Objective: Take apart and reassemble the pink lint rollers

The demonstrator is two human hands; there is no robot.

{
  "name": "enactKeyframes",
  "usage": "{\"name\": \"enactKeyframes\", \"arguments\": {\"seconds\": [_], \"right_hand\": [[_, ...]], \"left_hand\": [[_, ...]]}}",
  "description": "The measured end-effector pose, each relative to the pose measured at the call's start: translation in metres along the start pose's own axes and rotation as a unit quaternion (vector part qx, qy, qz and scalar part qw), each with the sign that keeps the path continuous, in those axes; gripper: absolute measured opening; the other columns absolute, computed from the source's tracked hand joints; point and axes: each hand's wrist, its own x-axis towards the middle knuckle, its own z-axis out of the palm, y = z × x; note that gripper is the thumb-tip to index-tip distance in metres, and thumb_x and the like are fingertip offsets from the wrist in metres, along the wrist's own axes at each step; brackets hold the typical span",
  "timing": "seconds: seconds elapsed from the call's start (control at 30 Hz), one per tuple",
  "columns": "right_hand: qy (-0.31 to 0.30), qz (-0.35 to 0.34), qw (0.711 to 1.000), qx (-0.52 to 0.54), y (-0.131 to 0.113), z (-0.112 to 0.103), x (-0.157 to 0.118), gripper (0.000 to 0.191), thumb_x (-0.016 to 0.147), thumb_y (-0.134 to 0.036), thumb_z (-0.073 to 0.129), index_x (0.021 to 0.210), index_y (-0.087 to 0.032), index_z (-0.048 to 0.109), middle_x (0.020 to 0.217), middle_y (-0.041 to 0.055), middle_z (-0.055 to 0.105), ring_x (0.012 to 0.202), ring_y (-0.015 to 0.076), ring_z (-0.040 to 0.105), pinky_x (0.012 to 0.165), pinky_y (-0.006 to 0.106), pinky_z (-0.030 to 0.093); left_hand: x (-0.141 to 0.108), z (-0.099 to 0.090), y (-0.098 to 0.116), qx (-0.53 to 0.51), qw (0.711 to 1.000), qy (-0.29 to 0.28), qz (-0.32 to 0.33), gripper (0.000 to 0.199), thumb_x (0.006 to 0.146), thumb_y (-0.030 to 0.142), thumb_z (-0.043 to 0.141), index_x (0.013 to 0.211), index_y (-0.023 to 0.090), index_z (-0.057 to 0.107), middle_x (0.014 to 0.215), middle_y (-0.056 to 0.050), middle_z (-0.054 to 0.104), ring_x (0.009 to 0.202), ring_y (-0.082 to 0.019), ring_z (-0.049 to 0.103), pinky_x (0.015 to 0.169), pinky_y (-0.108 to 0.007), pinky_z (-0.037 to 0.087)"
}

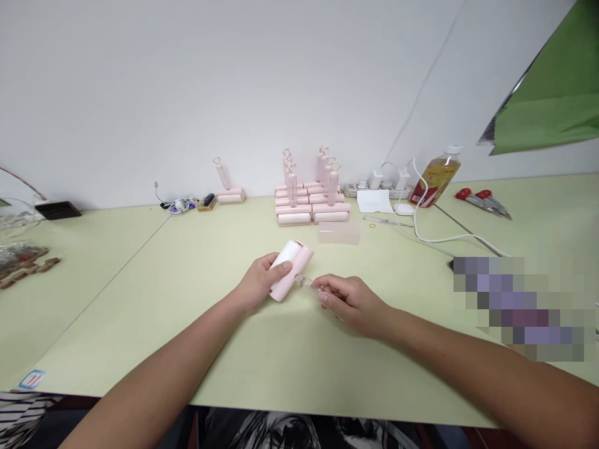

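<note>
My left hand (260,280) is wrapped round a pink and white roller (299,269), its thumb across the roller's face. The roller is tilted above the table. On its right, my right hand (349,302) pinches a clear handle (309,285), whose end meets or nearly meets the middle of the roller's pink side. Whether the two parts are joined cannot be made out. Beyond the hands, a pale pink translucent cover (339,233) lies on the table.
Several finished-looking pink rollers (294,218) stand in rows by the wall, and one more (230,196) is further left. A bottle (436,178), white cables (421,215) and red-handled tools (484,201) are at the right. Bagged parts (19,254) lie far left.
</note>
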Motion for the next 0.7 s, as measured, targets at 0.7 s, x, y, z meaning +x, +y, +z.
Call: {"name": "enactKeyframes", "arguments": {"seconds": [0.7], "right_hand": [[-0.042, 0.068, 0.997, -0.016, -0.013, 0.001, 0.003, 0.037, 0.100, -0.041, 0.031, 0.098, -0.019, 0.060, 0.067, -0.0013, 0.055, 0.058, 0.0130, 0.049, 0.057, 0.025, 0.038]], "left_hand": [[-0.008, 0.006, 0.005, 0.213, 0.976, -0.012, 0.051, 0.046, 0.080, 0.056, 0.059, 0.106, 0.018, 0.055, 0.091, -0.003, 0.058, 0.077, -0.017, 0.052, 0.064, -0.025, 0.040]]}}
